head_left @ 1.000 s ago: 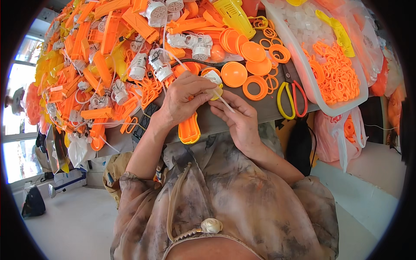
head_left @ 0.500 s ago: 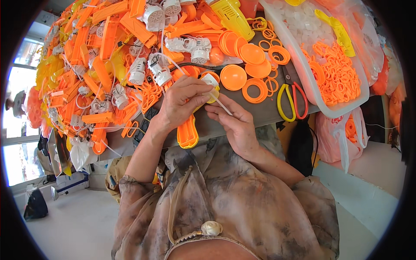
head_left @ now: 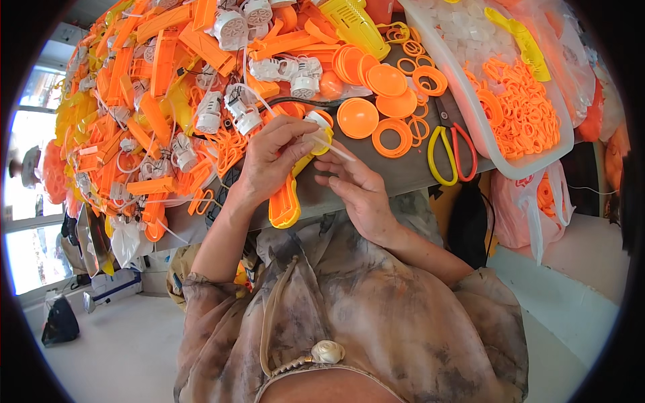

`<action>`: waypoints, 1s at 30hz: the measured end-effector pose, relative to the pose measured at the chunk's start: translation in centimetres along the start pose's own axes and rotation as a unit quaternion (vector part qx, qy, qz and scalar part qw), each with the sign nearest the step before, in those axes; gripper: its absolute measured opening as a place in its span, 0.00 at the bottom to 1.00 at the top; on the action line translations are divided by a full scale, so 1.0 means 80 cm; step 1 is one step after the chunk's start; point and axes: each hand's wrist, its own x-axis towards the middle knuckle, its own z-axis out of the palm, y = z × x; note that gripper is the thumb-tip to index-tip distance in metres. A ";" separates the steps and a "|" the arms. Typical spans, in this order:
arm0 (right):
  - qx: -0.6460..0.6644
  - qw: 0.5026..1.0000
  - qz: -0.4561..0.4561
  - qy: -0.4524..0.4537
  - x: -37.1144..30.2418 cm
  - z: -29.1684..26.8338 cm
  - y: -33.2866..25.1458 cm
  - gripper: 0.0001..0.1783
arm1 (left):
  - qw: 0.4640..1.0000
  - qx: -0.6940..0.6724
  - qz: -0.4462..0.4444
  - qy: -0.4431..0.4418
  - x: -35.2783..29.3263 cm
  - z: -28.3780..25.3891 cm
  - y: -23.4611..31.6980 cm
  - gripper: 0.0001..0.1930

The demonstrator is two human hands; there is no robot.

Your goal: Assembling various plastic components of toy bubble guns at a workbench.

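My left hand (head_left: 274, 156) is closed around the upper part of an orange and yellow plastic toy housing (head_left: 285, 205), its thumb and fingertips pinched near a white cap (head_left: 318, 121). The lower orange end of the housing hangs below the palm, toward the table's front edge. A thin translucent tube (head_left: 341, 153) sticks out from the pinched end to the right. Beside it is my right hand (head_left: 359, 196), fingers loosely bent and thumb apart from them, close under the tube. Whether a fingertip touches the tube or housing is hard to see.
Orange housings and white motor units (head_left: 243, 114) are heaped at the left. Orange discs (head_left: 357, 118) and rings (head_left: 392, 138) lie ahead to the right, near scissors (head_left: 451, 153). A clear bin (head_left: 514, 171) holds small orange rings; a plastic bag (head_left: 527, 208) hangs below.
The housing has tilted a little and shifted slightly left with my left hand. My right hand has drawn slightly down and left, its fingers a bit looser by the tube.
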 end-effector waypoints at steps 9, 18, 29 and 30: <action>0.001 1.000 0.005 -0.005 0.001 -0.001 -0.001 0.30 | 1.000 0.016 0.018 0.003 0.001 -0.001 -0.005 0.12; 0.007 1.000 0.003 -0.015 0.001 -0.001 -0.002 0.31 | 1.000 0.002 0.005 0.005 -0.001 0.000 -0.013 0.12; 0.022 1.000 -0.004 -0.022 0.002 -0.005 0.002 0.32 | 0.998 -0.057 -0.005 0.001 -0.004 0.003 -0.016 0.12; 0.022 0.999 -0.004 -0.023 0.003 -0.005 0.001 0.32 | 0.996 -0.083 -0.016 -0.001 -0.003 0.003 -0.016 0.12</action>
